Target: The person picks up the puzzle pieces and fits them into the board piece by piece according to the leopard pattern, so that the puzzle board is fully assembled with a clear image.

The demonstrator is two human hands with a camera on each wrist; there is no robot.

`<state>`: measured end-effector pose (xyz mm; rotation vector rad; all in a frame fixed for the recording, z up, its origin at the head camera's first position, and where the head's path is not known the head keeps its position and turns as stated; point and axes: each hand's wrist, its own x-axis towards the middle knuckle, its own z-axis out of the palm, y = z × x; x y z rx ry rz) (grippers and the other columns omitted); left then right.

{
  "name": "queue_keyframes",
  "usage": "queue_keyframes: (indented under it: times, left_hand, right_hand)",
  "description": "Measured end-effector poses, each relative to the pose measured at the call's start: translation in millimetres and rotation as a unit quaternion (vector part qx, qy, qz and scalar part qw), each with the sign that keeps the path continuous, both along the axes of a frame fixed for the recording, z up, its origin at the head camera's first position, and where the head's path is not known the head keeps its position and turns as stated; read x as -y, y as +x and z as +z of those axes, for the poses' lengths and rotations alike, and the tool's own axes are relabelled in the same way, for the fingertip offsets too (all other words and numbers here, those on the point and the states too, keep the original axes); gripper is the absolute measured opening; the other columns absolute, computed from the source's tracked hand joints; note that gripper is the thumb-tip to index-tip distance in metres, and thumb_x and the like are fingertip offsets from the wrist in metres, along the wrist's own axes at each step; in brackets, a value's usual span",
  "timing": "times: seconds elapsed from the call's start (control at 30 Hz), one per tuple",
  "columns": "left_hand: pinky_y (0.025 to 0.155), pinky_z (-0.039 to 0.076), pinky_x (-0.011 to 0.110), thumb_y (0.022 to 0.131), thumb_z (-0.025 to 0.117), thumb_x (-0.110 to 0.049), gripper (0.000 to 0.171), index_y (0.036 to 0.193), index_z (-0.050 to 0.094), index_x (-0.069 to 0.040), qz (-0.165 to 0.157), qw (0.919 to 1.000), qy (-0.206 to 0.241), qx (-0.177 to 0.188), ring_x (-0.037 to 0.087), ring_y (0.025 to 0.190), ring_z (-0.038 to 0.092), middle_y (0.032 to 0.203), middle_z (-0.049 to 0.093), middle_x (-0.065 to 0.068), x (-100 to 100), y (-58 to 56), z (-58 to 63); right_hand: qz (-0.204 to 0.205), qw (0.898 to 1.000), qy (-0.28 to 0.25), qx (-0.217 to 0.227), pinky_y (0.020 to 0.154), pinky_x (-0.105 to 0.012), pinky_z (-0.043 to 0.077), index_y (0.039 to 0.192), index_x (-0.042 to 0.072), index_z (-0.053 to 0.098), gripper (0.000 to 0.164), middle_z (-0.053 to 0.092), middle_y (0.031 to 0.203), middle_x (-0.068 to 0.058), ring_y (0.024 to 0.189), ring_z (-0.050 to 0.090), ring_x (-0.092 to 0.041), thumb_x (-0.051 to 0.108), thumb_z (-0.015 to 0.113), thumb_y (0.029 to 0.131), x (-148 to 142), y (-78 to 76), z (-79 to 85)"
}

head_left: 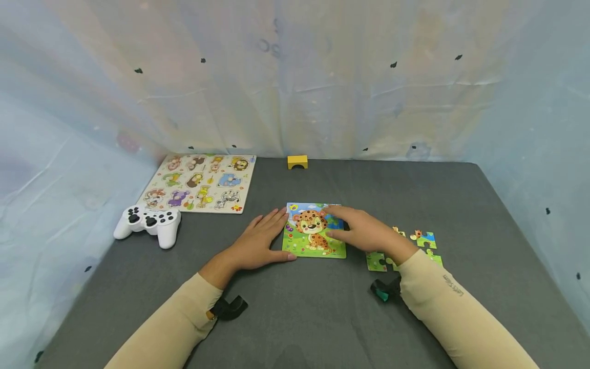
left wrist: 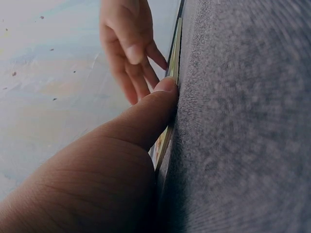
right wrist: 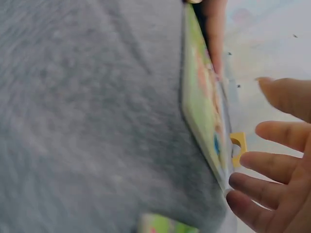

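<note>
A flat square picture board point(head_left: 301, 243) with a spotted cub on green grass lies on the grey table between the two hands. My left hand point(head_left: 258, 243) rests at its left side, fingers extended along that edge and thumb at the near edge. In the left wrist view the left thumb point(left wrist: 141, 111) touches the board's edge. Over the board's right side, my right hand point(head_left: 366, 230) has its fingers spread. From the right wrist view, these fingers point(right wrist: 267, 165) look fairly straight, with the little finger near the board's corner. Loose jigsaw pieces point(head_left: 427, 239) lie partly hidden under the right forearm.
A wooden animal puzzle board point(head_left: 207, 195) lies at the back left, with a white game controller point(head_left: 156, 220) at its near corner. A yellow arch block point(head_left: 297, 161) stands by the back edge. Patterned fabric point(head_left: 322, 92) walls off the table's back and sides.
</note>
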<state>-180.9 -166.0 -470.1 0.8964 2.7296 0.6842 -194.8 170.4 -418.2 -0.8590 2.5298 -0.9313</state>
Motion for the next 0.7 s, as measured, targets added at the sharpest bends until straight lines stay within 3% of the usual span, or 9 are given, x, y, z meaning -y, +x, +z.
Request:
queue_keyframes:
  times: [0.23,0.47,0.7]
  left_hand:
    - [0.129,0.003,0.058,0.098,0.065,-0.075,0.113,0.176,0.016,-0.011,0.001,0.9999,-0.017,-0.004,0.025,0.166,0.004,0.182,0.009,0.003,-1.1,1.8,4.3]
    - [0.129,0.001,0.058,0.098,0.064,-0.077,0.113,0.176,0.017,-0.01,0.0,1.0,-0.003,-0.003,0.025,0.166,0.004,0.182,0.01,0.005,-0.1,1.2,-0.1]
    - [0.129,0.001,0.059,0.098,0.063,-0.078,0.113,0.176,0.016,-0.01,-0.001,1.0,-0.002,-0.004,0.025,0.166,0.003,0.182,0.009,0.005,0.4,0.6,0.4]
  right_hand:
    - [-0.06,0.993,-0.097,0.024,0.11,-0.062,0.047,0.167,0.012,0.047,0.063,0.049,0.165,-0.009,0.145,0.052,-0.037,0.041,0.064,0.113,-19.8,2.5,6.2]
    - [-0.094,0.973,-0.207,0.034,0.107,-0.057,0.05,0.162,0.01,0.051,0.049,0.053,0.16,-0.014,0.139,0.057,-0.036,0.032,0.054,0.118,-44.8,9.0,6.7]
    - [-0.135,0.952,-0.271,0.046,0.101,-0.036,0.055,0.161,0.007,0.052,0.049,0.059,0.153,-0.019,0.132,0.062,-0.036,0.034,0.043,0.121,-71.7,12.6,0.8]
